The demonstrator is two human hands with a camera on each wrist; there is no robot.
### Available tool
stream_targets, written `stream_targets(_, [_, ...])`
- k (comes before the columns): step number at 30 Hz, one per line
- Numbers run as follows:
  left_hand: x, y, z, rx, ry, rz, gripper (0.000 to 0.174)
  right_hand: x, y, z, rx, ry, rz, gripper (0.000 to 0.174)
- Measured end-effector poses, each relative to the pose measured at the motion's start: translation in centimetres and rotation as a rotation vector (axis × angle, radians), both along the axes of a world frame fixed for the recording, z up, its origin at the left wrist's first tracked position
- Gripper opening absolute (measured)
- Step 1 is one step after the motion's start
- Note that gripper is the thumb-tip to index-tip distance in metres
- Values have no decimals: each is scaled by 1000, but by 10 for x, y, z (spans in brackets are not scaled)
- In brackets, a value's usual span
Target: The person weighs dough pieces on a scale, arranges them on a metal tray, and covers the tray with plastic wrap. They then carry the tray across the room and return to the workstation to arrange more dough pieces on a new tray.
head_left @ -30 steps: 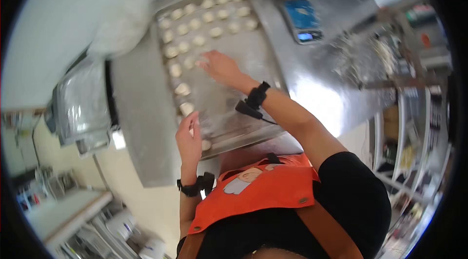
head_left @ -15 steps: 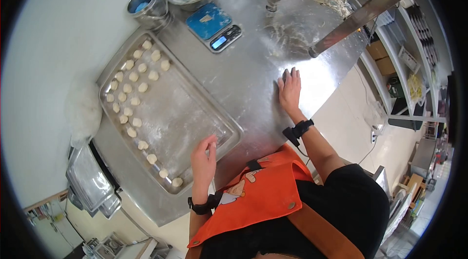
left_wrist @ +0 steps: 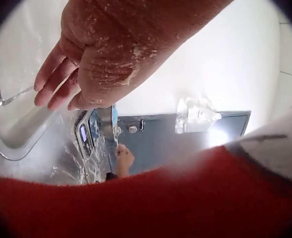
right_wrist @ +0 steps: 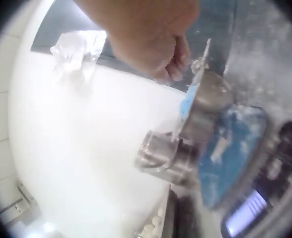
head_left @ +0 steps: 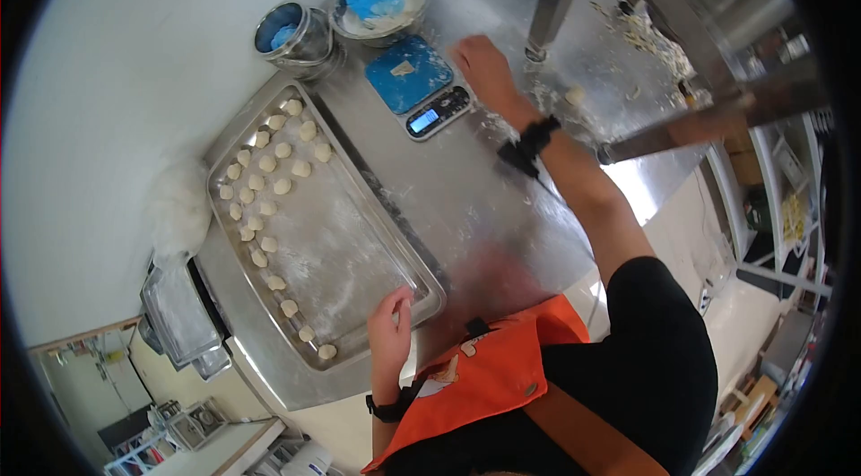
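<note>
White shelving [head_left: 780, 178] at right; translucent bag [head_left: 179, 212] against pale wall [head_left: 134, 73], left.

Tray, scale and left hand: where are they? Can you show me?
Tray [head_left: 336, 252], head view: its bare, floury bottom.
Scale [head_left: 416, 89], head view: its blue top.
Left hand [left_wrist: 97, 57], left wrist view: its middle.

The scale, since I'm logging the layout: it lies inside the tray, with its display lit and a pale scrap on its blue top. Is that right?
Not quite: the scale is outside the tray, on the metal table beside it, as the head view shows. The lit display and the pale scrap on the blue top are right.
</note>
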State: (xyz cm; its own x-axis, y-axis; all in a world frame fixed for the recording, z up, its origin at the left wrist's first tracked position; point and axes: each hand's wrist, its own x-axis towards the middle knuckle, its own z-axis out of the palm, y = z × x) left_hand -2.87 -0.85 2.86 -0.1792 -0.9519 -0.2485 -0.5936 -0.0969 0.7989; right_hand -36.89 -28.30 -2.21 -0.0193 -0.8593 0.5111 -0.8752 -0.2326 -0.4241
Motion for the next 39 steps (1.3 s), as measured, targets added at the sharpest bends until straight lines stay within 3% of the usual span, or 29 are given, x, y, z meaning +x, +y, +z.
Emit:
stream_targets(1, [0, 0, 1, 17, -11, 29, 22, 2, -34, 8, -111, -40, 26, 21])
stream_targets(3, [-5, -1, 8, 52, -33, 87, 23, 8, -103, 15, -103, 132, 98, 17])
stream_targets(6, [-7, -5, 15, 75, -71, 162, 22, 34, -180, 17, 269, 329, 196, 13])
stream_targets(10, [-1, -3, 12, 59, -116, 279, 22, 64, -221, -43, 182, 295, 125, 13])
stream_targets(12, [4, -2, 9, 69, -97, 288, 22, 68, -222, -45, 151, 332, 76, 13])
stream_targets(15, [9, -6, 3, 63, -93, 211, 20, 47, -185, -4, 125, 394, 12, 13])
stream_targets(17, [5, -16, 7, 57, -104, 126, 19, 16, -141, -8, 108, 275, 41, 13])
stream_targets(20, [0, -31, 13, 23, -94, 3, 19, -36, -24, 10, 82, 145, 33, 15])
stream_targets(21, [-1, -34, 13, 8, -84, -29, 19, -63, 6, -11, 115, 395, -34, 16])
stream_targets(22, [-2, -36, 12, 8, -73, -43, 20, -69, 35, -4, 391, 347, -311, 19])
stream_targets(23, [-2, -37, 13, 9, -68, -53, 20, -88, 61, -6, 387, 580, -340, 25])
stream_targets(25, [-7, -34, 18, 6, -58, -81, 21, -107, 105, -29, 353, 613, -457, 26])
stream_targets(28, [-11, -30, 31, -3, -55, -129, 22, -124, 128, -84, 287, 438, -491, 27])
stream_targets(30, [-4, -21, 30, -22, -34, -134, 22, -130, 129, -97, 531, 678, -403, 42])
stream_targets(33, [21, -4, 28, -64, -30, -95, 22, -129, 125, -89, 457, 80, -550, 48])
stream_targets(36, [54, 16, 28, -64, -2, 20, 23, -53, 116, 10, 645, -300, -502, 47])
stream_targets(39, [92, 39, 20, -51, 42, 132, 23, 35, 109, -15, 637, -815, -44, 42])
